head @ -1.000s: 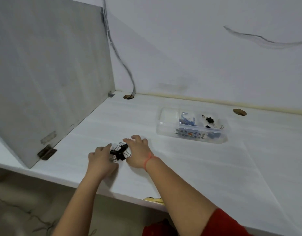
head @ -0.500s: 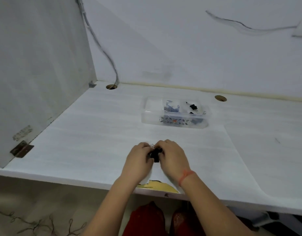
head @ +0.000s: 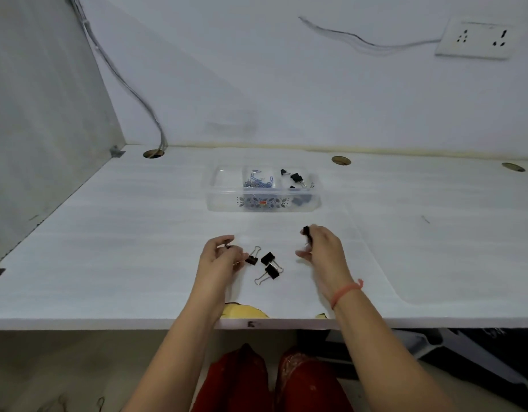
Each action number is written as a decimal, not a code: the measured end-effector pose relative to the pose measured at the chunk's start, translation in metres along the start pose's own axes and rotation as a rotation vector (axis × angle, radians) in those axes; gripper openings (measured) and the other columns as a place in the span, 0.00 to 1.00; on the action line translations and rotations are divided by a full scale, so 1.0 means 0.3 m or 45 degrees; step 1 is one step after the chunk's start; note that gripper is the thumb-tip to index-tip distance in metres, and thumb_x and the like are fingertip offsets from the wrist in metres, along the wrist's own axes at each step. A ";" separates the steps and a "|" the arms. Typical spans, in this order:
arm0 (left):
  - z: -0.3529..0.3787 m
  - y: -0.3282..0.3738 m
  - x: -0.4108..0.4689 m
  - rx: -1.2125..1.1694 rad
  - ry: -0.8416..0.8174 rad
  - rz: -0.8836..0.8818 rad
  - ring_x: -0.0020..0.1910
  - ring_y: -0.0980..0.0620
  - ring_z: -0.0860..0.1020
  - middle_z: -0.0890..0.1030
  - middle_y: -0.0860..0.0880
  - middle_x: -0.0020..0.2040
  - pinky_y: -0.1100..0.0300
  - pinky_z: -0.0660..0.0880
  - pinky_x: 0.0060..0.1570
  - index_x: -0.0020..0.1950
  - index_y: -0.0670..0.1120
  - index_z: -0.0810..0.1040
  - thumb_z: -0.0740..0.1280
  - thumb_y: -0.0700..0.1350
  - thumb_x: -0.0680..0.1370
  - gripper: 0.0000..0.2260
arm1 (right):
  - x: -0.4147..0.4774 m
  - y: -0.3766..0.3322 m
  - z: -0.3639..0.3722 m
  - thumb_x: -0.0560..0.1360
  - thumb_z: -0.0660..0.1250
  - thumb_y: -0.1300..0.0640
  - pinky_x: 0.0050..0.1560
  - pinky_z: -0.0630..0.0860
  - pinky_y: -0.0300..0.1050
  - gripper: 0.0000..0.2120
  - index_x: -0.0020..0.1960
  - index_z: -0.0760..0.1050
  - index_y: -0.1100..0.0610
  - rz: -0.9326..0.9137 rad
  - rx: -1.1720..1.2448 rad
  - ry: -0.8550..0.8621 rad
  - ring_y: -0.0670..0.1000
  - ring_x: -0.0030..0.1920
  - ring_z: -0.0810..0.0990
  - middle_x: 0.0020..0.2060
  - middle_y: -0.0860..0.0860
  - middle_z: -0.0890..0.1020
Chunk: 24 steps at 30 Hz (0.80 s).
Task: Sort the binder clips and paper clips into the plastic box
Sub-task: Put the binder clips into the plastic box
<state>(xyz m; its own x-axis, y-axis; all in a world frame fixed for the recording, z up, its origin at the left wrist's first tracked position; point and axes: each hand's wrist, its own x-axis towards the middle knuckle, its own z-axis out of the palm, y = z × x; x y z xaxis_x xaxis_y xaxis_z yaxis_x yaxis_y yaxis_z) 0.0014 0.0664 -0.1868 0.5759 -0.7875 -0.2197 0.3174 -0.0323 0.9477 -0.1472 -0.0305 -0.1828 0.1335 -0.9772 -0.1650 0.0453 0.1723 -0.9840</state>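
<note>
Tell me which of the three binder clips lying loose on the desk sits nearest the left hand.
The leftmost binder clip, its wire handles pointing up toward the plastic box. It lies right at the left hand fingertips; the other two lie farther right, between both hands.

Ahead of me: bare desk (head: pixel 137 248) up to the plastic box (head: pixel 262 200) mid-desk; three loose binder clips (head: pixel 267 266) near front edge.

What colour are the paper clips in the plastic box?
Blue paper clips, in the middle compartment of the plastic box; the head view shows them.
</note>
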 end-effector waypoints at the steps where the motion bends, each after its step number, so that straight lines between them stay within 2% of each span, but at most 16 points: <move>1: -0.002 0.003 0.005 -0.091 -0.020 -0.074 0.44 0.49 0.78 0.76 0.45 0.43 0.57 0.76 0.51 0.58 0.42 0.72 0.60 0.33 0.76 0.13 | -0.006 -0.017 0.000 0.78 0.58 0.58 0.49 0.80 0.49 0.11 0.40 0.74 0.57 0.189 0.293 -0.048 0.48 0.29 0.78 0.33 0.52 0.73; 3: -0.002 0.006 0.017 -0.136 -0.048 -0.147 0.41 0.50 0.75 0.74 0.45 0.43 0.57 0.76 0.49 0.58 0.42 0.72 0.61 0.33 0.75 0.13 | -0.013 -0.035 -0.001 0.78 0.58 0.58 0.46 0.82 0.52 0.11 0.40 0.74 0.60 0.452 0.821 -0.130 0.52 0.33 0.79 0.33 0.54 0.75; 4: 0.002 0.002 0.022 -0.020 -0.035 -0.121 0.39 0.51 0.74 0.74 0.45 0.44 0.58 0.75 0.46 0.57 0.43 0.72 0.63 0.35 0.74 0.12 | -0.014 -0.034 0.000 0.79 0.58 0.57 0.41 0.83 0.50 0.12 0.41 0.74 0.62 0.521 0.971 -0.150 0.54 0.35 0.79 0.35 0.56 0.76; 5: 0.006 -0.005 0.032 0.222 0.006 -0.037 0.38 0.51 0.73 0.74 0.46 0.44 0.59 0.73 0.43 0.57 0.45 0.72 0.66 0.38 0.74 0.12 | -0.018 -0.034 0.003 0.79 0.59 0.56 0.35 0.83 0.46 0.12 0.42 0.74 0.62 0.567 1.003 -0.178 0.54 0.34 0.78 0.35 0.57 0.76; 6: 0.012 -0.013 0.041 0.540 0.052 0.099 0.39 0.51 0.73 0.74 0.48 0.46 0.59 0.71 0.41 0.56 0.47 0.72 0.69 0.43 0.73 0.14 | -0.022 -0.029 0.006 0.78 0.60 0.57 0.30 0.80 0.42 0.10 0.43 0.74 0.62 0.554 0.863 -0.209 0.52 0.32 0.76 0.34 0.56 0.75; 7: 0.020 -0.022 0.050 0.876 0.089 0.254 0.42 0.50 0.74 0.74 0.49 0.47 0.59 0.69 0.41 0.57 0.49 0.72 0.71 0.47 0.71 0.16 | -0.026 -0.025 0.007 0.77 0.62 0.59 0.28 0.76 0.39 0.06 0.46 0.75 0.62 0.457 0.547 -0.267 0.49 0.29 0.73 0.32 0.54 0.74; 8: 0.027 -0.031 0.062 1.149 0.096 0.377 0.46 0.49 0.75 0.74 0.49 0.50 0.58 0.69 0.42 0.60 0.50 0.71 0.71 0.50 0.71 0.20 | -0.033 -0.021 0.006 0.75 0.64 0.62 0.28 0.73 0.40 0.05 0.50 0.76 0.60 0.280 0.108 -0.366 0.48 0.27 0.72 0.32 0.52 0.73; 9: 0.034 -0.038 0.073 1.331 0.077 0.432 0.49 0.48 0.76 0.74 0.48 0.53 0.58 0.69 0.44 0.63 0.50 0.71 0.71 0.52 0.70 0.23 | -0.036 -0.011 0.004 0.74 0.65 0.64 0.31 0.72 0.40 0.10 0.55 0.76 0.57 0.067 -0.363 -0.476 0.47 0.29 0.72 0.34 0.51 0.73; 11: 0.044 -0.044 0.096 1.499 0.022 0.422 0.51 0.47 0.77 0.75 0.47 0.55 0.59 0.68 0.44 0.62 0.48 0.73 0.70 0.53 0.70 0.22 | -0.031 0.015 0.011 0.71 0.67 0.63 0.42 0.72 0.38 0.20 0.61 0.75 0.51 -0.295 -1.087 -0.641 0.47 0.37 0.73 0.40 0.50 0.73; 13: 0.049 -0.043 0.113 1.560 -0.012 0.422 0.48 0.46 0.77 0.76 0.46 0.53 0.60 0.67 0.42 0.55 0.47 0.76 0.68 0.49 0.71 0.14 | -0.026 0.032 0.017 0.69 0.69 0.60 0.47 0.71 0.41 0.21 0.61 0.76 0.47 -0.466 -1.355 -0.668 0.49 0.43 0.73 0.44 0.50 0.71; 16: 0.049 -0.043 0.125 1.557 -0.009 0.426 0.45 0.47 0.76 0.77 0.45 0.52 0.60 0.67 0.42 0.53 0.46 0.77 0.65 0.44 0.73 0.10 | -0.018 0.050 0.017 0.71 0.69 0.57 0.43 0.66 0.38 0.13 0.54 0.77 0.50 -0.540 -1.335 -0.627 0.49 0.45 0.73 0.45 0.49 0.71; 19: 0.022 -0.049 0.114 1.390 0.052 0.383 0.42 0.49 0.74 0.78 0.44 0.52 0.58 0.68 0.41 0.59 0.46 0.75 0.62 0.44 0.76 0.13 | -0.020 0.061 0.009 0.73 0.68 0.55 0.39 0.64 0.35 0.10 0.53 0.75 0.53 -0.612 -1.338 -0.583 0.49 0.45 0.72 0.46 0.48 0.71; 22: 0.017 -0.015 0.078 0.795 0.126 0.191 0.43 0.47 0.77 0.79 0.45 0.50 0.55 0.74 0.43 0.61 0.46 0.74 0.58 0.44 0.78 0.13 | -0.021 0.062 0.006 0.72 0.68 0.55 0.45 0.66 0.39 0.15 0.58 0.73 0.52 -0.609 -1.317 -0.610 0.50 0.47 0.74 0.48 0.50 0.74; 24: 0.031 0.020 0.061 0.237 0.115 -0.121 0.39 0.49 0.76 0.77 0.46 0.45 0.61 0.74 0.33 0.57 0.44 0.76 0.55 0.42 0.79 0.12 | -0.020 0.059 0.010 0.72 0.68 0.54 0.46 0.69 0.41 0.20 0.63 0.70 0.49 -0.601 -1.318 -0.609 0.51 0.48 0.74 0.49 0.50 0.73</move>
<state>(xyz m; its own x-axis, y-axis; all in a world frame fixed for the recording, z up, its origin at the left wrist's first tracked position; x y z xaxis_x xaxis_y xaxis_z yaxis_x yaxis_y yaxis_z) 0.0069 0.0459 -0.1829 0.6177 -0.7174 -0.3222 0.2340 -0.2235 0.9462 -0.1443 -0.0213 -0.1991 0.6757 -0.7357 0.0480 -0.5883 -0.5773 -0.5662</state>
